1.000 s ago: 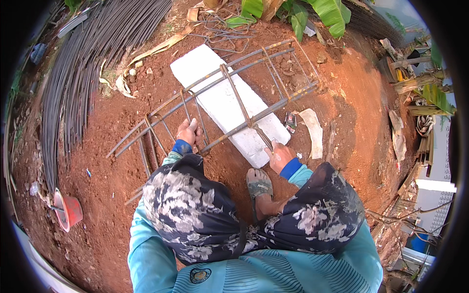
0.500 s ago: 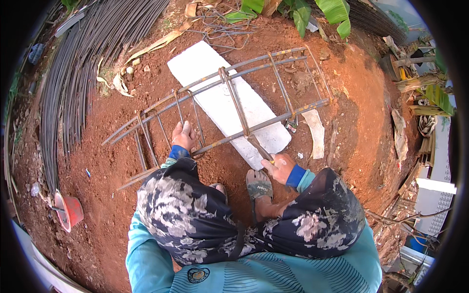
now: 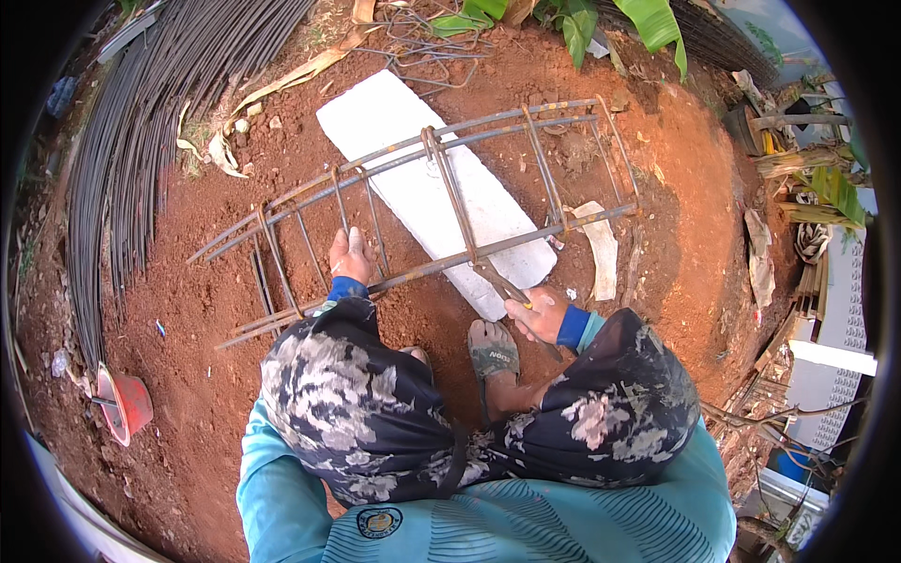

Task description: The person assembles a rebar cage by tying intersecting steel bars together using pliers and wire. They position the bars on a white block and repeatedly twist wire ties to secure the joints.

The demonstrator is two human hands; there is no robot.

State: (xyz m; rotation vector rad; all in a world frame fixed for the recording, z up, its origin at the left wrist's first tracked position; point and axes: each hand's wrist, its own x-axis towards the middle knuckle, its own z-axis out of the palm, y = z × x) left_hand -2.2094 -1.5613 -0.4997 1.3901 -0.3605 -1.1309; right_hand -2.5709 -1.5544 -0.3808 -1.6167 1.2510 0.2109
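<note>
A rusty rebar cage (image 3: 418,272), made of long bars with square stirrups around them, lies slantwise before my feet. My left hand (image 3: 351,257) is closed on one of its stirrups, just above the near bar. My right hand (image 3: 542,317) grips a pair of worn metal pincers (image 3: 497,278). Their jaws meet the near bar at the foot of the middle stirrup (image 3: 452,192). One handle shows past my fingers toward my right knee. Any tie wire in the jaws is too small to make out. Under the cage lies a white slab (image 3: 371,113).
Long thin steel rods (image 3: 122,178) lie bundled at the left, with a red bucket (image 3: 131,405) at their near end. Bent steel stirrups (image 3: 436,56) and banana leaves (image 3: 652,28) are at the far side. A dry pale husk (image 3: 601,249) lies right of the slab on reddish soil.
The pincer handles have spread, and one now shows below my right hand. The cage's right end has shifted slightly toward me. My left hand keeps its hold.
</note>
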